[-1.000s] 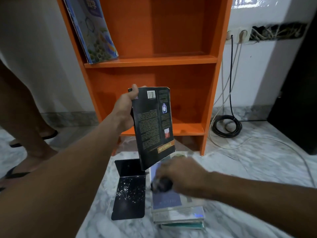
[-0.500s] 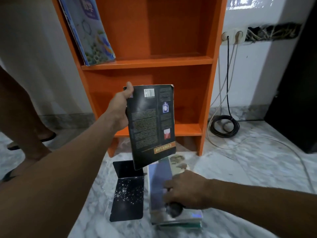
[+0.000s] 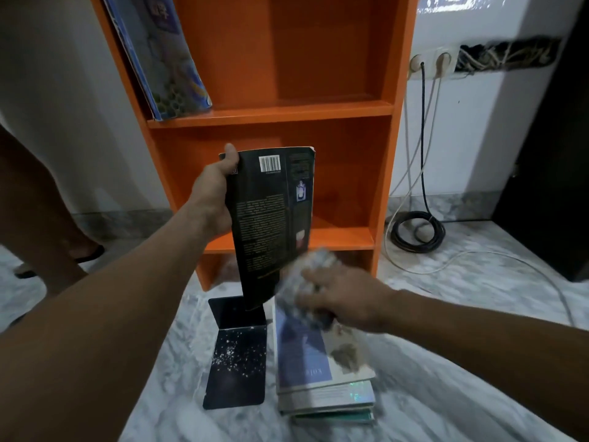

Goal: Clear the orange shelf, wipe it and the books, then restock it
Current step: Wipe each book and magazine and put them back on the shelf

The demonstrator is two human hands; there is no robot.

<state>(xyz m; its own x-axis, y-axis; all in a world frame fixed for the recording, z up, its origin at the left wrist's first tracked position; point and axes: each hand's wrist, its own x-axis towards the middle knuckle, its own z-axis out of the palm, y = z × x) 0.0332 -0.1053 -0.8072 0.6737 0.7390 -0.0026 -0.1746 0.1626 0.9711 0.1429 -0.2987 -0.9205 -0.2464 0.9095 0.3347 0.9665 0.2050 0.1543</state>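
Since the nearest thing to me is the stack of books [image 3: 322,362] lying flat on the marble floor [image 3: 446,393], I'd say clearing is mostly done. A black metal bookend [image 3: 237,362] sits just beside the stack on its left.

Right above the stack, my right hand [image 3: 347,301] is bunched around a rag [image 3: 302,272]. It's blurry, but the rag is up against the bottom corner of the black book [image 3: 271,218], so I reckon I'm mid-wipe on that one. My left hand [image 3: 212,202] grips the book by its left edge, thumb hooked over the top corner, holding it upright with the back cover facing me, in front of the lower compartment.

Behind that is the orange shelf [image 3: 287,111]. The bottom compartment looks bare. The one above has a blue book [image 3: 165,65] leaning against the left wall, so either that's the first one back or it hasn't come out yet, can't tell. Can't tell if the shelf itself got wiped either. Pretty much all the restocking is left, and maybe more books to wipe.

Off to the right, some cables [image 3: 417,232] are coiled by the wall.
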